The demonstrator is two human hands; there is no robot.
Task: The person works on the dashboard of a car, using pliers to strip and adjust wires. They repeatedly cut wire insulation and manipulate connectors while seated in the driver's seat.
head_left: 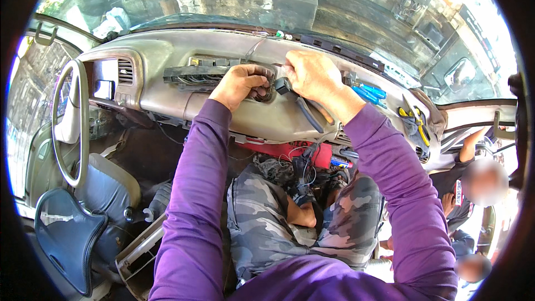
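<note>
My left hand is over the middle of the dashboard, its fingers curled in a pinch at a dark recess. What they hold is too small to make out. Close beside it, my right hand is closed, knuckles up, and its grip is hidden. A small black box-shaped part sits between the hands, near the right fingers. Under my right wrist lie pliers with one dark and one orange handle. Left of my left hand rests a long black slotted trim piece.
Blue-handled tools and yellow-handled pliers lie on the dashboard's right side. The steering wheel is far left. A red object and loose wires are below the dashboard. Another person is outside at right.
</note>
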